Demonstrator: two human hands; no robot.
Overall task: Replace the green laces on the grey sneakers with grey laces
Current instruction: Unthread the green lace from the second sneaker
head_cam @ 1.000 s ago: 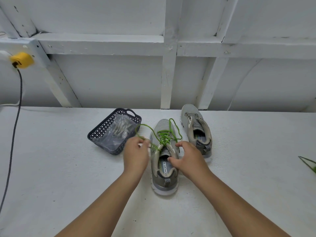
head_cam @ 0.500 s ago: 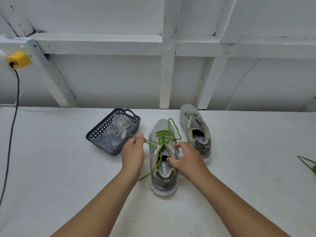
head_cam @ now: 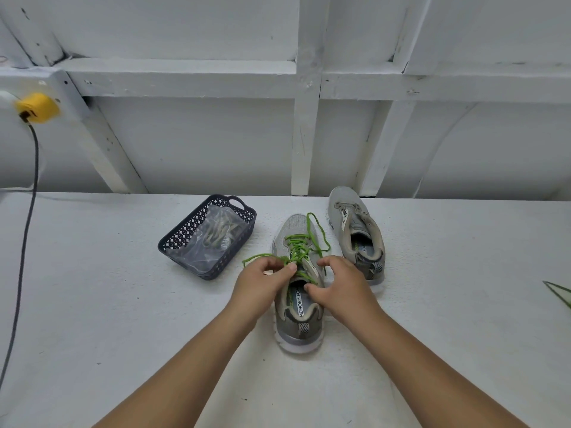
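A grey sneaker (head_cam: 298,319) stands heel towards me on the white table, threaded with a green lace (head_cam: 296,247). My left hand (head_cam: 262,284) pinches the green lace at the upper eyelets on the shoe's left side. My right hand (head_cam: 341,287) grips the shoe's right collar, thumb at the opening. A second grey sneaker (head_cam: 355,230) with no lace stands to the right and farther back. Grey laces in a clear bag (head_cam: 216,234) lie inside a dark basket (head_cam: 173,242).
A black cable (head_cam: 26,217) hangs from a yellow plug (head_cam: 38,107) on the left wall and crosses the table's left edge. A green strand (head_cam: 559,291) lies at the far right. White wall framing rises behind the table.
My left hand has come back from the left to the shoe's eyelets and pinches the lace there. The free lace end now loops out to the left. My right hand stayed on the shoe.
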